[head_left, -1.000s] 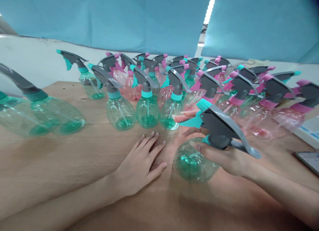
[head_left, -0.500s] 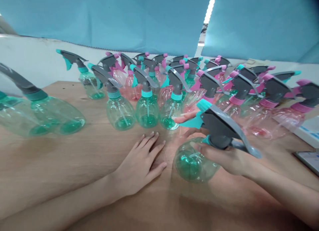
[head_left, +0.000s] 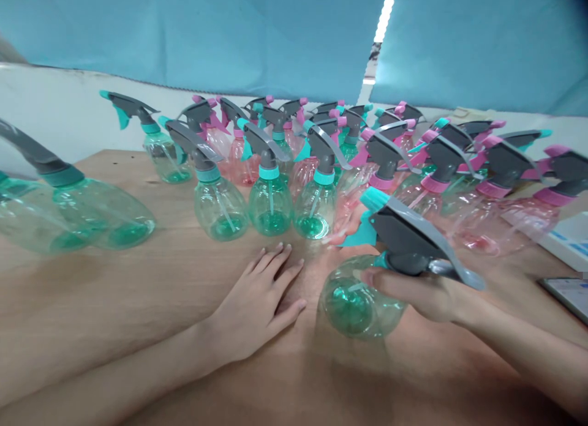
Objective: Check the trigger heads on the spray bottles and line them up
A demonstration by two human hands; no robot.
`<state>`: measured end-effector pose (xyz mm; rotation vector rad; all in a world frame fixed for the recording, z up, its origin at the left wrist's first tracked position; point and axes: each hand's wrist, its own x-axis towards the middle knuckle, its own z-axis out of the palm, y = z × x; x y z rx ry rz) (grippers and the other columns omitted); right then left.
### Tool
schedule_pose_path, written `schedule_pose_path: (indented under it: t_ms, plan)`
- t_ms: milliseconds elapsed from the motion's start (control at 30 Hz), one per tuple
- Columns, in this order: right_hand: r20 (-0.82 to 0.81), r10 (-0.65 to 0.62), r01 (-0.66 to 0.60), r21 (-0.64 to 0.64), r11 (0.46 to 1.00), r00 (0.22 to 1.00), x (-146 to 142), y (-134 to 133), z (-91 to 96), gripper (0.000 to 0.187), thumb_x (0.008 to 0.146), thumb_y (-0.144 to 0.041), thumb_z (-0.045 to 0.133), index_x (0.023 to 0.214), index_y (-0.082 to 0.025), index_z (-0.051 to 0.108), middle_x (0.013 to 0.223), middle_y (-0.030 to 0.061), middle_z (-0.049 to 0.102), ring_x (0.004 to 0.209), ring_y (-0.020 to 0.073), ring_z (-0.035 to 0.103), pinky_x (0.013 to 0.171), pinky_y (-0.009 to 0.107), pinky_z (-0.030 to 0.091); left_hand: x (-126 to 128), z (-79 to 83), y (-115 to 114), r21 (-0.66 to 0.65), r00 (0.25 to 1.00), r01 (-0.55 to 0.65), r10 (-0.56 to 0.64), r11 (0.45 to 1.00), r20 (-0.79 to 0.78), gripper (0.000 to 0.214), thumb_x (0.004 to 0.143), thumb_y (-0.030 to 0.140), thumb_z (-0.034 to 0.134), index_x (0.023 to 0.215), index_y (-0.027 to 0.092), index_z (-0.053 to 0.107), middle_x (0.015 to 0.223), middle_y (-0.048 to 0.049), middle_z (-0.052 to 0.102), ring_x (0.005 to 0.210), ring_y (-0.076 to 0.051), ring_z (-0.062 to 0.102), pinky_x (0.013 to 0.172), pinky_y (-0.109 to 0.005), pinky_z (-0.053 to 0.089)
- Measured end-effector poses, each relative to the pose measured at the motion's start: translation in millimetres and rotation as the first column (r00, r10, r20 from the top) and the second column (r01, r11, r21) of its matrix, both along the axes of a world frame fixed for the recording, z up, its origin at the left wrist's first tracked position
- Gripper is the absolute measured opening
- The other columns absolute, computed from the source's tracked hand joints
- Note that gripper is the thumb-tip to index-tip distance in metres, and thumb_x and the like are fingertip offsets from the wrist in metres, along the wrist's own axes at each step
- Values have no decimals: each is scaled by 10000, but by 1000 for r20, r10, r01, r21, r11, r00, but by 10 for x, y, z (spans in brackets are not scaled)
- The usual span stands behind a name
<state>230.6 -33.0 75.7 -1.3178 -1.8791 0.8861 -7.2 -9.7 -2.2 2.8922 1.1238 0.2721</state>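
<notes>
My right hand is wrapped round the neck of a green spray bottle with a grey head and a turquoise nozzle and trigger. The bottle leans, its base toward my left hand; whether it touches the table I cannot tell. Some right fingers show behind the turquoise trigger, partly hidden by it. My left hand lies flat on the wooden table, palm down, fingers apart, holding nothing. Just beyond its fingertips stands an upright green spray bottle, with similar ones on either side.
Several pink spray bottles crowd the back and right, mixed with green ones. More green bottles stand at the left. A phone lies at the right edge beside a white and blue box. Behind hangs a blue curtain.
The right fingers behind the trigger have dropped lower, and the turquoise trigger sits slightly closer to the bottle's neck. My left hand stays where it was.
</notes>
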Motion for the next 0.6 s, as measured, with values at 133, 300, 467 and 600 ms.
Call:
schedule_pose_path:
  t_ms: [133, 300, 467, 600]
  plan:
    - [18, 12, -10, -84, 996, 1000, 14, -4, -23, 301, 693, -267, 463, 520, -221, 222, 505, -52, 232, 448, 86, 247, 388, 234, 192, 0, -7, 8, 7, 1000, 4, -4, 1000, 7, 532, 973, 460, 457, 1382, 121, 468, 1478, -174, 385, 1387, -305, 297, 1102, -485, 279]
    - [-12, 4, -4, -28, 1000, 1000, 27, 11, -21, 304, 699, -225, 505, 524, -219, 257, 503, -66, 276, 425, 68, 282, 356, 206, 214, -8, -20, 11, 5, 1000, -3, 3, 1000, 2, 536, 975, 459, 446, 1395, 125, 453, 1484, -172, 377, 1390, -305, 290, 1098, -498, 285]
    - [-36, 41, -42, -31, 999, 999, -16, 10, 15, 258, 716, -226, 485, 524, -217, 313, 497, -59, 305, 426, 74, 295, 369, 212, 263, -7, -13, 10, 5, 1000, 0, 0, 1000, 8, 529, 972, 458, 450, 1380, 122, 468, 1483, -172, 378, 1393, -307, 285, 1099, -499, 285]
    - [-80, 56, -51, 60, 997, 995, -84, 9, 57, 184, 690, -196, 471, 544, -231, 365, 451, -65, 282, 387, 80, 248, 350, 227, 252, -4, -4, 2, 8, 1000, 0, 0, 1000, 2, 516, 975, 445, 448, 1378, 123, 468, 1483, -173, 377, 1386, -309, 296, 1090, -506, 294]
